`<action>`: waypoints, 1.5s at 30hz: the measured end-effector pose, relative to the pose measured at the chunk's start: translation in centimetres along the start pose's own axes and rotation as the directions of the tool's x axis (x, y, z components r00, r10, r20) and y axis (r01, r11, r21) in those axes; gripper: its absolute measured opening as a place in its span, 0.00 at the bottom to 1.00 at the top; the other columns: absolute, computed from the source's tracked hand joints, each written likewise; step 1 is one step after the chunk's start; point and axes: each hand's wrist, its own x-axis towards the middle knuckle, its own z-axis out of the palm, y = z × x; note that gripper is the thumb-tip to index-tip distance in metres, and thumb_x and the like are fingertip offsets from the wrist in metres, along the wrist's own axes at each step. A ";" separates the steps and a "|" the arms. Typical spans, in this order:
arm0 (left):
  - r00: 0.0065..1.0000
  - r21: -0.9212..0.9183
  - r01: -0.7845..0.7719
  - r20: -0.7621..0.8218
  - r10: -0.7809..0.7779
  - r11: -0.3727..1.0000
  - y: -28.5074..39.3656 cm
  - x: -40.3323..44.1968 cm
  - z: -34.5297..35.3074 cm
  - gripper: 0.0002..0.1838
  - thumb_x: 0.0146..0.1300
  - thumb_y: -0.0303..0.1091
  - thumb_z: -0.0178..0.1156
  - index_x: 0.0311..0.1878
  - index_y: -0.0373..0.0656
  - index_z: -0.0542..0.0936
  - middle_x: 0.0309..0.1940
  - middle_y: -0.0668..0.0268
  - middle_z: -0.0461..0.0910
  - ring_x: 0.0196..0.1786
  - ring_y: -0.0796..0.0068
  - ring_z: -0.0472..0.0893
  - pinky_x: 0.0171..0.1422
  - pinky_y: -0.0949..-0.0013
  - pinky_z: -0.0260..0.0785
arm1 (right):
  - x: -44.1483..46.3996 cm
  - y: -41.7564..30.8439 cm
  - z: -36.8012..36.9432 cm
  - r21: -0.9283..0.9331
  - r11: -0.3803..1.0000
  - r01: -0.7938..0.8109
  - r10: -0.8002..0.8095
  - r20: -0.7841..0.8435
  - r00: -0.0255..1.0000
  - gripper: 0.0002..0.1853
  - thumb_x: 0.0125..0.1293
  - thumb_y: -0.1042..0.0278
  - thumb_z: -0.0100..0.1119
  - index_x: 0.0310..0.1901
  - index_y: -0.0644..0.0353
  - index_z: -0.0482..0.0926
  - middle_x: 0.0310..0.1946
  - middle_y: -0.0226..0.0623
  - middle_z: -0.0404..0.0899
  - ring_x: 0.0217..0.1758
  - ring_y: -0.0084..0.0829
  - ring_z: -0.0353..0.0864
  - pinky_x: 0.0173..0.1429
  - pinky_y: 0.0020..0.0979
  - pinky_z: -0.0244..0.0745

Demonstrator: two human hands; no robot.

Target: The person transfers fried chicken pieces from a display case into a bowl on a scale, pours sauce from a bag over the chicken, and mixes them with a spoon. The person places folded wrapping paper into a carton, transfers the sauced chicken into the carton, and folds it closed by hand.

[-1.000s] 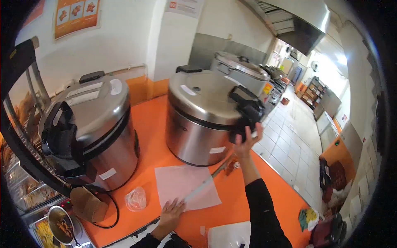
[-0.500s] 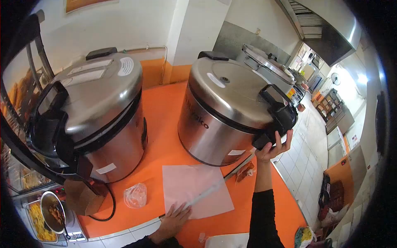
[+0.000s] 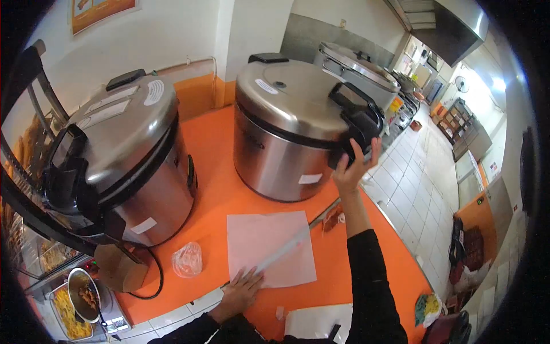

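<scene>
At the orange counter's (image 3: 209,140) near edge, the left hand (image 3: 240,291) lies open on pink paper (image 3: 264,238); the right hand (image 3: 352,171), fingers apart, touches a rice cooker's (image 3: 281,157) black latch (image 3: 364,127).

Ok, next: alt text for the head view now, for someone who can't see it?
A person's right hand touches the black latch of a steel cooker on an orange counter, while the left hand lies at the edge of a pink sheet. A second cooker stands at left.
</scene>
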 end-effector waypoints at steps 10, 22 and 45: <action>0.823 -0.277 0.399 -0.312 -0.475 0.874 -3.7 1.9 -1.9 0.38 0.51 0.41 0.65 0.62 0.32 0.63 0.52 0.44 0.69 0.55 0.43 0.68 0.62 0.49 0.60 | -16.2 -12.4 -18.1 -0.207 0.750 -0.629 0.582 0.658 0.478 0.29 0.58 0.63 0.64 0.58 0.64 0.66 0.56 0.53 0.65 0.59 0.52 0.64 0.61 0.47 0.62; 0.806 -0.929 0.338 0.205 -0.556 0.147 -2.7 6.5 -4.9 0.42 0.50 0.23 0.70 0.66 0.35 0.58 0.44 0.56 0.80 0.48 0.71 0.79 0.55 0.68 0.71 | -17.6 -10.7 -24.6 -0.255 0.063 -0.965 0.522 0.833 -0.186 0.26 0.52 0.69 0.70 0.51 0.67 0.69 0.34 0.34 0.79 0.41 0.26 0.78 0.45 0.32 0.74; 0.694 -0.660 -0.434 0.191 0.695 0.614 39.1 -9.3 7.9 0.42 0.44 0.30 0.72 0.66 0.48 0.67 0.46 0.66 0.79 0.56 0.62 0.77 0.60 0.61 0.65 | -23.6 -18.1 -87.9 -0.537 0.484 -0.691 0.819 0.557 0.140 0.17 0.41 0.69 0.76 0.34 0.54 0.79 0.53 0.32 0.76 0.59 0.37 0.73 0.63 0.40 0.67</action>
